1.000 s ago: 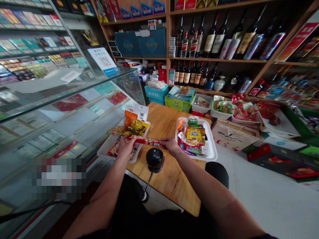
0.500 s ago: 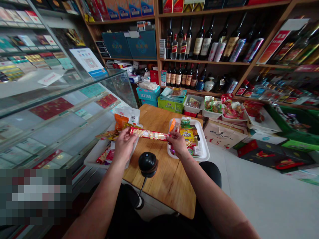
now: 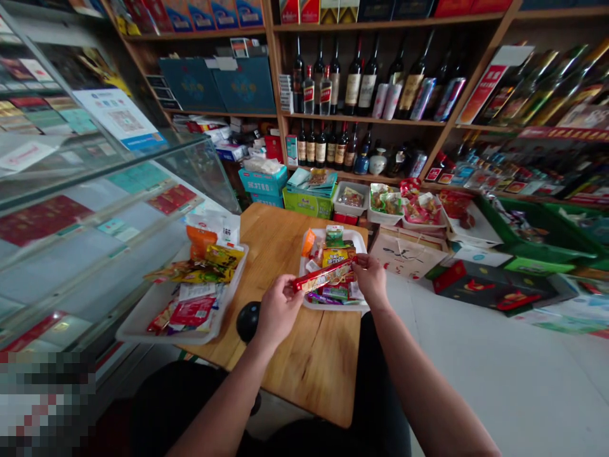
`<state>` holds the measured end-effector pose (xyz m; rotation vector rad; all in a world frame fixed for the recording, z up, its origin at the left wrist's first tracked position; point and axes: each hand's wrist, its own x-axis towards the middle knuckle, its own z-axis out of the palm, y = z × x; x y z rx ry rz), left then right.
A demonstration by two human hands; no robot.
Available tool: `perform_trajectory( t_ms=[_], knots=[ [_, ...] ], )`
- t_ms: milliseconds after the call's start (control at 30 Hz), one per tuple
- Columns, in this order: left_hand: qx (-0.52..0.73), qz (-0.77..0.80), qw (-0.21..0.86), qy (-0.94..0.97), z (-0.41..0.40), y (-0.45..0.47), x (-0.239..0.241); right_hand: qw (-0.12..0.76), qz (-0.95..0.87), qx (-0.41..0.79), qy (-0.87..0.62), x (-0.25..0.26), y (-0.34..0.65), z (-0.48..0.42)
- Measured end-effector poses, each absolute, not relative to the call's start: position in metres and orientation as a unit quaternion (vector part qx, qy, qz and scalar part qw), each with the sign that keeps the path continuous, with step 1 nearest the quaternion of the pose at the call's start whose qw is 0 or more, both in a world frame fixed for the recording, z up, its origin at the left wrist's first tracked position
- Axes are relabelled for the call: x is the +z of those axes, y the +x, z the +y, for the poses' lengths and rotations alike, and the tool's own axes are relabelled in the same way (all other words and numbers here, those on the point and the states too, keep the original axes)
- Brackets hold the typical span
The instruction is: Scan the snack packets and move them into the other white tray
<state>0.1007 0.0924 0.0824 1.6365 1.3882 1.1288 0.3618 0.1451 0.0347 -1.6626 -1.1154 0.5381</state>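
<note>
A long, narrow red snack packet (image 3: 326,275) is stretched between my two hands, tilted up toward the right. My left hand (image 3: 280,309) pinches its left end. At its right end, my right hand (image 3: 372,279) grips it between thumb and fingers. Behind and below the packet is a white tray (image 3: 360,240) holding several packaged snacks, with a yellow pouch (image 3: 337,256) among them. Another white tray (image 3: 227,309) stands to the left, with an orange bag (image 3: 201,242), yellow bags and a red packet (image 3: 193,310) in it. A round black device (image 3: 248,321) is partly hidden behind my left forearm.
The wooden table (image 3: 314,368) carries both trays. A glass display counter (image 3: 143,184) runs along the left. Behind stand shelves of bottles (image 3: 354,82), with snack bins (image 3: 352,198) below. A paper gift bag (image 3: 404,252) is on the floor at right.
Both hands have moved right with the red packet, which now hangs over the right tray and is more tilted. The view has turned, showing more of the left tray.
</note>
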Motion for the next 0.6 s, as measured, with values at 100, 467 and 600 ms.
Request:
perform_trajectory(
  t_ms=[100,467,600],
  knots=[
    [0.42,0.554,0.297,0.654,0.086,0.112,0.068,0.492,-0.474,0.2,-0.702,0.043,0.367,0.157],
    [0.407,0.576,0.258,0.661,0.087,0.134,0.05,0.472,-0.581,0.21,-0.629,0.084,0.337,0.213],
    [0.398,0.553,0.22,0.698,0.087,0.134,0.056,0.454,-0.581,0.202,-0.645,0.09,0.319,0.213]
  ],
)
